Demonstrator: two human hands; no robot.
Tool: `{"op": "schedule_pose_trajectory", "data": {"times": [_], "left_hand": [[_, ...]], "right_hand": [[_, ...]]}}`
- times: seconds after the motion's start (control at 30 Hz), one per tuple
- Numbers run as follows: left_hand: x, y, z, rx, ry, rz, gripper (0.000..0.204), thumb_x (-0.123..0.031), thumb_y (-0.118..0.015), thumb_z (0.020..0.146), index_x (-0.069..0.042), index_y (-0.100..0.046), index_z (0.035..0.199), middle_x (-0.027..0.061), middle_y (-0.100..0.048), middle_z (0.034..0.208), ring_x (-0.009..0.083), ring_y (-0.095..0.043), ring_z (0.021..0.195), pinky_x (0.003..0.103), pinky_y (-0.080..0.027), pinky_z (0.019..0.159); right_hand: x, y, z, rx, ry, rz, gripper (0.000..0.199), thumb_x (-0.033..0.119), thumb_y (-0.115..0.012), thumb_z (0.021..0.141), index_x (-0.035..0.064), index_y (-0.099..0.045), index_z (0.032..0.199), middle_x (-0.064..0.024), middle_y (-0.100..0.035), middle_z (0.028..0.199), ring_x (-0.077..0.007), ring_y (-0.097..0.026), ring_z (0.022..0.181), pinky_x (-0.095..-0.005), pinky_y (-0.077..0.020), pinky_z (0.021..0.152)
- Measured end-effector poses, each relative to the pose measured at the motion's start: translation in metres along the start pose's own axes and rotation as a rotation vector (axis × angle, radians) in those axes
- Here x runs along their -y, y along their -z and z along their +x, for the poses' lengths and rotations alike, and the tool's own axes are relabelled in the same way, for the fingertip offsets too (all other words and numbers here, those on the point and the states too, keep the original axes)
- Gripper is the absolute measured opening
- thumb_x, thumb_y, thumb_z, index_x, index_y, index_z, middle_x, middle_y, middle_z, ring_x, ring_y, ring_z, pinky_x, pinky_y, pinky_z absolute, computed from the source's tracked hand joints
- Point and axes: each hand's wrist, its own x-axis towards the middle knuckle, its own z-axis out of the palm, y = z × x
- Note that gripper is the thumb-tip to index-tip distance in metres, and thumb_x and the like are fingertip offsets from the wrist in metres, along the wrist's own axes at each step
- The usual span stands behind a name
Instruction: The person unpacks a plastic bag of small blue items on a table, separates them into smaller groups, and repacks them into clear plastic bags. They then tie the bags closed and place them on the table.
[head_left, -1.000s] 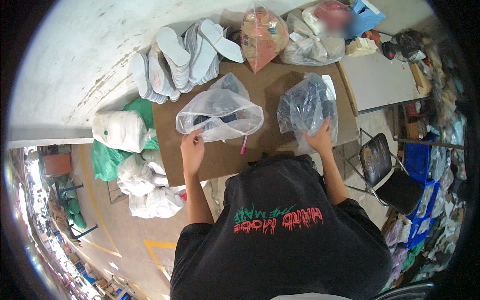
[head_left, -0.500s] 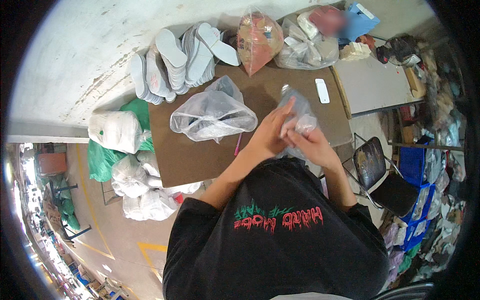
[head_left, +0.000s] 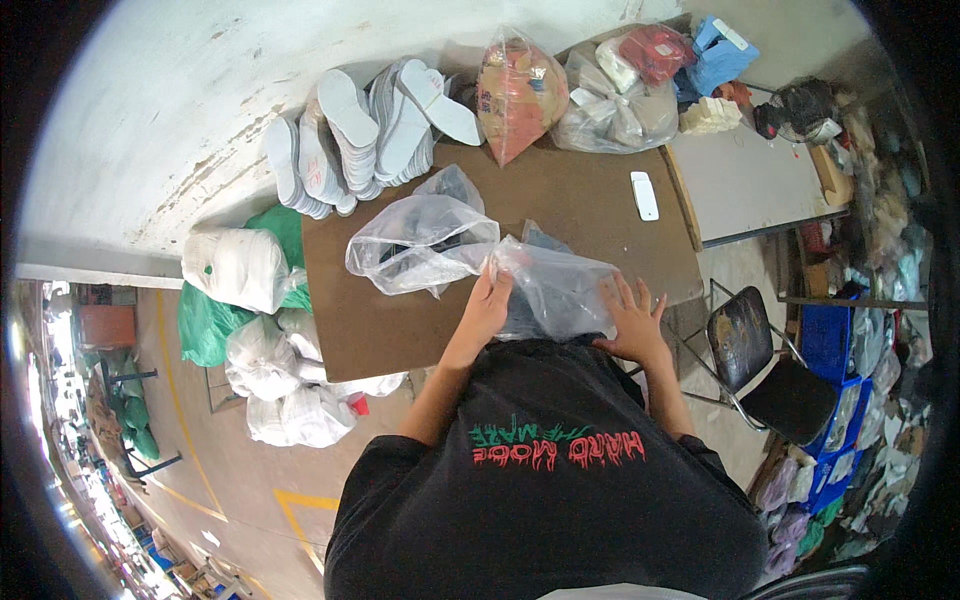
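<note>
A clear plastic bag (head_left: 562, 288) lies spread at the near edge of the brown table, just in front of my black shirt. The fingers of my left hand (head_left: 488, 303) are closed on its left edge. My right hand (head_left: 636, 322) rests with spread fingers against the bag's right side. Something dark shows under or inside the bag, too covered to name. Left of it, a second clear plastic bag (head_left: 415, 240) sits crumpled with dark contents that I cannot make out.
Stacks of grey-white insoles (head_left: 398, 112) line the table's back by the wall. Beside them stand a bag with reddish-brown contents (head_left: 520, 92) and a knotted clear bag (head_left: 615, 115). A white flat device (head_left: 644, 196) lies at right. A chair (head_left: 765, 360) stands right; white sacks (head_left: 245, 268) stand left.
My hands were together over the bunched bag; now they are apart and the bag is spread flatter between them. My left hand has moved left, and my right fingers have opened.
</note>
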Motion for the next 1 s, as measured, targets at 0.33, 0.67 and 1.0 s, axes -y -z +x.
{"op": "schedule_pose_trajectory", "data": {"times": [0.33,0.67,1.0], "left_hand": [[0.013,0.027,-0.009,-0.253,0.031,-0.256,0.013,-0.018,-0.048,0.104,-0.008,-0.056,0.100,0.0039,-0.062,0.090,0.0211,-0.060,0.095,0.039,-0.045,0.102],[0.045,0.037,0.004,-0.179,0.112,-0.956,0.028,-0.035,-0.047,0.107,-0.017,-0.044,0.085,-0.0060,-0.038,0.075,0.0111,-0.039,0.070,0.035,-0.043,0.091],[0.032,0.006,-0.006,-0.061,-0.195,0.132,0.052,-0.027,-0.073,0.094,-0.006,-0.046,0.133,0.0126,-0.066,0.112,0.0333,-0.064,0.108,0.043,-0.048,0.097]], "right_hand": [[-0.012,0.027,0.064,-0.348,0.290,2.011,0.033,0.024,-0.048,0.107,0.0045,-0.053,0.134,-0.0153,-0.031,0.163,-0.0337,-0.026,0.152,-0.0494,-0.0249,0.123],[0.003,-0.001,0.050,0.157,-0.169,0.159,0.037,0.026,-0.077,0.078,0.0029,-0.067,0.106,-0.0232,-0.067,0.118,-0.0328,-0.067,0.112,-0.0444,-0.0519,0.095],[0.046,0.051,0.055,0.011,0.081,1.034,0.012,-0.001,-0.059,0.086,0.0014,-0.056,0.097,-0.0072,-0.059,0.076,-0.0129,-0.057,0.069,-0.0294,-0.0485,0.065]]}}
